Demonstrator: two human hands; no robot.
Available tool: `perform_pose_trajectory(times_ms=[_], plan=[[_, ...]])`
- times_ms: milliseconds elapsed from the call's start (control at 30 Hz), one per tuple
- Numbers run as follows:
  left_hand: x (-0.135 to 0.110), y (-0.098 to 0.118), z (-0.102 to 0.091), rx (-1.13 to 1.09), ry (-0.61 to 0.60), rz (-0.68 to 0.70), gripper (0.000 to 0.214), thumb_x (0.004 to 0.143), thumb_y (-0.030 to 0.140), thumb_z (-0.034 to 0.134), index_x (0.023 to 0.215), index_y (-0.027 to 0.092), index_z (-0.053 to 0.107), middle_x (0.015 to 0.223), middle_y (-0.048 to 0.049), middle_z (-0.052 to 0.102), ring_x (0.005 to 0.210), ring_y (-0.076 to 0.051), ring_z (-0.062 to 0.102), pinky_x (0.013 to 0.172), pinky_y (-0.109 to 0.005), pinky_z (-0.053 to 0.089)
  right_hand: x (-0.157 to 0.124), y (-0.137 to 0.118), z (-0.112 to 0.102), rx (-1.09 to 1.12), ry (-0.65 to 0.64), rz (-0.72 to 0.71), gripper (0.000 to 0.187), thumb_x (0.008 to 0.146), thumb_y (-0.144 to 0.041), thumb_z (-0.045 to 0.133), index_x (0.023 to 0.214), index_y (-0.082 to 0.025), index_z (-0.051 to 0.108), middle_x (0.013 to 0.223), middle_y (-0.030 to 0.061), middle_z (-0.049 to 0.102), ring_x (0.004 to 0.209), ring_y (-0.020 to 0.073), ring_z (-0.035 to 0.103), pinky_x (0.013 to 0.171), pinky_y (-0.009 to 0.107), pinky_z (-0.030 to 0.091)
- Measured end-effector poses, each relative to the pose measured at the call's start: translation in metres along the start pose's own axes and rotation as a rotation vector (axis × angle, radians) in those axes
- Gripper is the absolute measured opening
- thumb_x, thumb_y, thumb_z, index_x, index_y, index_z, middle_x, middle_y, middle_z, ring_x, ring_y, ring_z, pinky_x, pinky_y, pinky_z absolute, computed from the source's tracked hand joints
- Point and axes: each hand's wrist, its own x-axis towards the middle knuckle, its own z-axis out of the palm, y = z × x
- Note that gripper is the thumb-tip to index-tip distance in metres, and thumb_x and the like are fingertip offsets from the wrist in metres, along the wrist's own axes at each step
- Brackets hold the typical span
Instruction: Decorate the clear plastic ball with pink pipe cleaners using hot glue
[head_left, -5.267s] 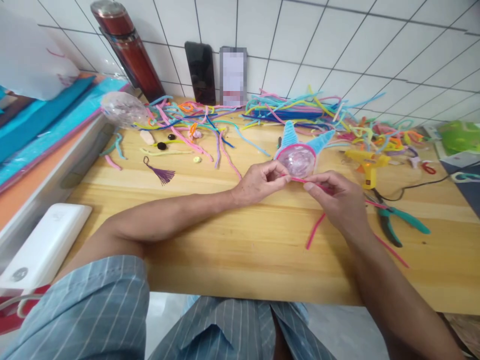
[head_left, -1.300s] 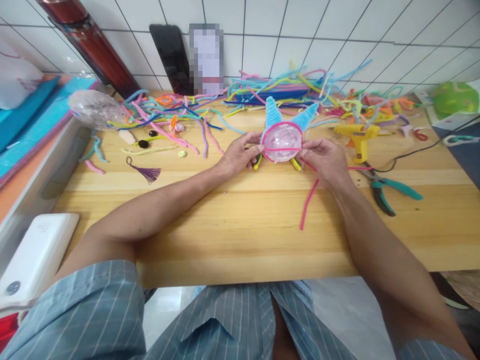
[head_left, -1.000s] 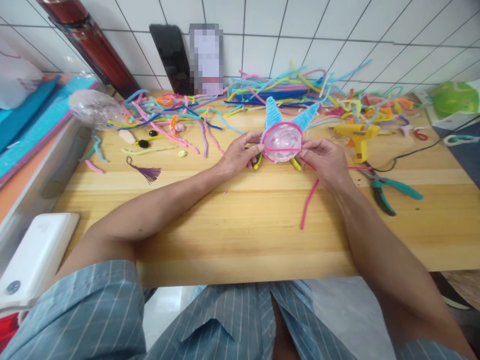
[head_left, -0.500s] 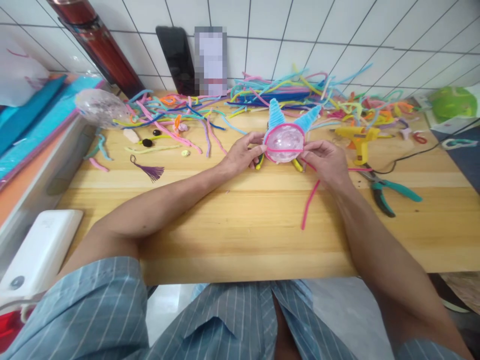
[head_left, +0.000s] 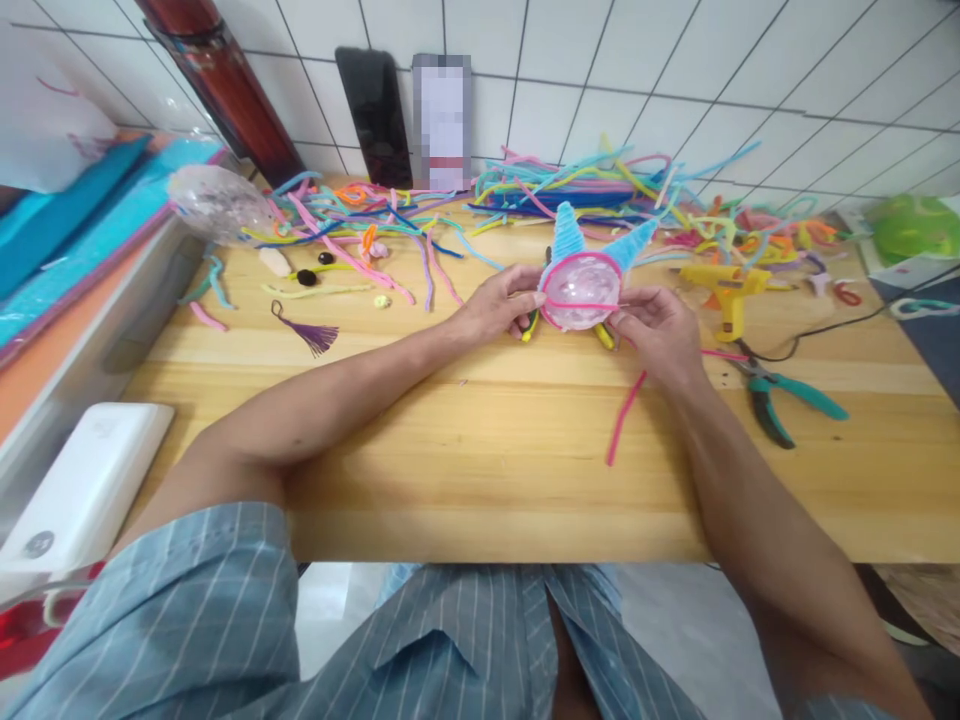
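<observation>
A clear round plastic ball (head_left: 583,284) with a pink pipe cleaner around its rim and two light blue pointed ears stands upright between my hands. Yellow pieces show under it. My left hand (head_left: 504,306) is closed on the ball's left edge, thumb in front. On the other side my right hand (head_left: 661,330) pinches the pink pipe cleaner (head_left: 626,420) that crosses the ball's front; its loose end hangs below my fingers. Behind my palm, another pink length runs toward the pliers.
Pipe cleaners (head_left: 570,200) in many colours lie along the tiled wall. To the right are a yellow glue gun (head_left: 726,290) with its cord and teal-handled pliers (head_left: 795,395). A purple tassel (head_left: 315,335) lies left; two phones (head_left: 373,120) lean on the wall. A white power bank (head_left: 90,480) sits near left.
The whole view has shifted slightly, so things appear a little further right. My hands keep their hold on the ball and pipe cleaner, whose strand across the front now bows slightly.
</observation>
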Motion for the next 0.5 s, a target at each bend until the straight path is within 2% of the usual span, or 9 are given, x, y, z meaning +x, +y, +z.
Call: perform_pose_trajectory(times_ms=[67, 167, 300, 367, 500], plan=[[0.001, 0.000, 0.000, 0.004, -0.007, 0.000, 0.037, 0.103, 0.019, 0.082, 0.139, 0.018, 0.071, 0.136, -0.0102, 0.086, 0.061, -0.005, 0.067, 0.054, -0.018, 0.057, -0.003, -0.004, -0.001, -0.033, -0.022, -0.007, 0.048, 0.078, -0.053, 0.106, 0.108, -0.031, 0.076, 0.107, 0.0039, 0.087, 0.097, 0.0260, 0.084, 0.085, 0.042, 0.073], [0.001, 0.000, 0.001, 0.013, -0.017, 0.000, 0.033, 0.106, 0.021, 0.080, 0.137, 0.018, 0.070, 0.128, -0.0082, 0.087, 0.063, -0.005, 0.068, 0.054, -0.016, 0.056, -0.007, -0.011, -0.004, -0.084, -0.071, -0.021, 0.059, 0.077, -0.066, 0.104, 0.115, -0.031, 0.074, 0.122, 0.0069, 0.086, 0.113, 0.0310, 0.084, 0.094, 0.048, 0.073], [0.002, -0.001, 0.001, 0.009, -0.032, 0.022, 0.031, 0.107, 0.023, 0.079, 0.136, 0.017, 0.069, 0.134, -0.0094, 0.085, 0.065, -0.005, 0.069, 0.053, -0.016, 0.055, -0.010, -0.018, -0.008, -0.152, -0.108, -0.014, 0.060, 0.091, -0.084, 0.086, 0.121, -0.033, 0.073, 0.130, 0.0075, 0.085, 0.122, 0.0348, 0.082, 0.106, 0.059, 0.070], [0.002, -0.001, 0.001, 0.011, -0.039, 0.033, 0.031, 0.107, 0.023, 0.078, 0.135, 0.016, 0.069, 0.137, -0.0104, 0.083, 0.066, -0.005, 0.069, 0.053, -0.017, 0.056, -0.012, -0.018, -0.006, -0.191, -0.089, -0.012, 0.059, 0.094, -0.085, 0.083, 0.122, -0.034, 0.072, 0.129, 0.0074, 0.084, 0.121, 0.0349, 0.082, 0.106, 0.060, 0.070], [0.002, -0.003, 0.001, 0.014, -0.038, 0.034, 0.031, 0.106, 0.025, 0.079, 0.136, 0.017, 0.070, 0.136, -0.0101, 0.083, 0.067, -0.005, 0.069, 0.055, -0.017, 0.056, -0.016, -0.016, 0.001, -0.279, -0.022, -0.047, 0.063, 0.091, -0.078, 0.089, 0.130, -0.033, 0.069, 0.131, 0.0095, 0.083, 0.121, 0.0350, 0.082, 0.103, 0.059, 0.070]])
